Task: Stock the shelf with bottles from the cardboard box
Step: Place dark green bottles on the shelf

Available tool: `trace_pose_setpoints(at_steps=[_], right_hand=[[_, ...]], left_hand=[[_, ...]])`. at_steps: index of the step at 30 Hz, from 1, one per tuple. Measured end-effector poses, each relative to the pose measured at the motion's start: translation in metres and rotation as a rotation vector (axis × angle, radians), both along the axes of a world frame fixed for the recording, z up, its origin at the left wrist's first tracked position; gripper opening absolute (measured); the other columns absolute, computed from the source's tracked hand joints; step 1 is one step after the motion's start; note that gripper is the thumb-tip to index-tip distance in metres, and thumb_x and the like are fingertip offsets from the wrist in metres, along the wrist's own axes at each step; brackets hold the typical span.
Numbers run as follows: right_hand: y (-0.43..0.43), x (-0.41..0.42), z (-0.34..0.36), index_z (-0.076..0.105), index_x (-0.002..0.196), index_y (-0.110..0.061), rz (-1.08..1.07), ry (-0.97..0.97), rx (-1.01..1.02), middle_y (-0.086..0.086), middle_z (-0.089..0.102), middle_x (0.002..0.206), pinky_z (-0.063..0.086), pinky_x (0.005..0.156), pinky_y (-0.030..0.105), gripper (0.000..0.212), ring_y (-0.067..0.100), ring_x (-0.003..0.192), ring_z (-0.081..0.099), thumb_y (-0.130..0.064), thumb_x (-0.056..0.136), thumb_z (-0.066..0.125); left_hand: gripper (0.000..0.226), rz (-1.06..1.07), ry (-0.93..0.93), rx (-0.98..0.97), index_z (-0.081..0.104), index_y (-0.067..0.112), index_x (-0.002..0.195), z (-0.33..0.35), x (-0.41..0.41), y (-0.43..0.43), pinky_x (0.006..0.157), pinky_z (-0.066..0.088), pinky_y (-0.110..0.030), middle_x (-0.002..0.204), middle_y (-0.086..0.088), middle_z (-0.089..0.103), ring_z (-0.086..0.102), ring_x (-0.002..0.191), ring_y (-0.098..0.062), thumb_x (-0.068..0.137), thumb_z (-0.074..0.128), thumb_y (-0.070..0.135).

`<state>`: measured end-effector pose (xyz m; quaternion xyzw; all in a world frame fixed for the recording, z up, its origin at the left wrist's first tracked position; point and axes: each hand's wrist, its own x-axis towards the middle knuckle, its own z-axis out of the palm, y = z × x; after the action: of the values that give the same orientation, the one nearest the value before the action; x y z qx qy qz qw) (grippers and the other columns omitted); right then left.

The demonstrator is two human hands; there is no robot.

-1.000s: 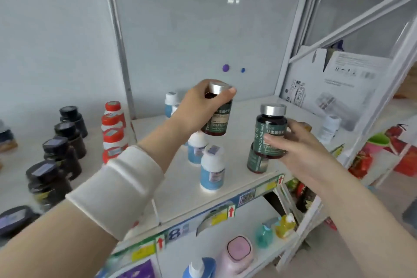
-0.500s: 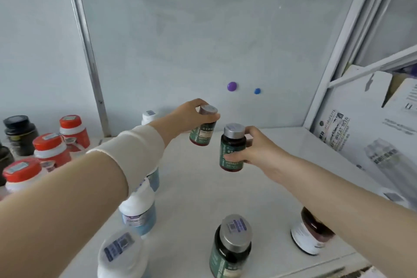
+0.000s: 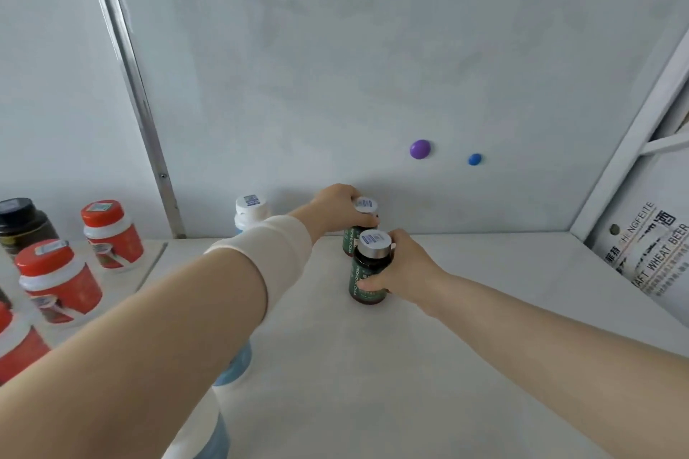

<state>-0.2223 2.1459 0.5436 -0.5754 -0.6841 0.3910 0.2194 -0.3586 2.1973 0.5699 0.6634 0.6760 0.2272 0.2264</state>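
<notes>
Both hands are wrapped around bottles at the back edge of the white shelf (image 3: 466, 309): the left hand (image 3: 335, 209) clamps a dark green-labelled bottle with a silver cap (image 3: 363, 216) right by the back wall, and the right hand (image 3: 402, 268) grips a matching dark bottle (image 3: 367, 272) just in front of it, base apparently down on the shelf. These look like rigid, smallish supplement bottles, probably light but smooth-sided. I'd hold around the label band rather than the slick cap so they don't slip or tip.

Shop stockroom: white shelf (image 3: 466, 309), rows of red-capped jars (image 3: 59, 279) (barcode-stickered lids), beer carton (image 3: 648, 257).
</notes>
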Motion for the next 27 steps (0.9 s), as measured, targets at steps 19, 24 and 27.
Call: trace_pose_setpoints(at_steps=[19,24,27], right_hand=[[-0.025,0.026,0.041,0.026,0.143,-0.01,0.093,-0.159,0.142,0.006,0.039,0.143,0.037,0.102,0.03,0.086,0.02,0.132,0.04,-0.026,0.074,0.077],[-0.074,0.014,0.069,0.035,0.133,-0.006,0.176,-0.265,0.356,0.01,0.048,0.132,0.04,0.089,0.026,0.067,0.024,0.122,0.047,-0.026,0.079,0.071],[-0.116,-0.015,0.073,0.032,0.136,-0.005,0.246,-0.372,0.443,0.016,0.041,0.135,0.038,0.099,0.036,0.067,0.031,0.126,0.043,-0.032,0.084,0.065]], left_hand=[[0.05,0.112,0.271,0.072,0.047,0.011,0.131,0.061,-0.006,-0.06,0.099,0.038,-0.032,0.134,-0.007,0.051,0.048,0.123,-0.025,0.09,0.06,0.035],[0.042,0.164,0.909,0.217,0.046,0.013,0.129,0.083,-0.02,-0.153,0.092,0.039,-0.035,0.126,-0.009,0.052,0.049,0.117,-0.028,0.093,0.051,0.033],[0.039,0.195,1.144,0.224,0.046,0.012,0.128,0.085,-0.038,-0.212,0.094,0.038,-0.033,0.126,-0.009,0.053,0.049,0.117,-0.028,0.094,0.049,0.028]])
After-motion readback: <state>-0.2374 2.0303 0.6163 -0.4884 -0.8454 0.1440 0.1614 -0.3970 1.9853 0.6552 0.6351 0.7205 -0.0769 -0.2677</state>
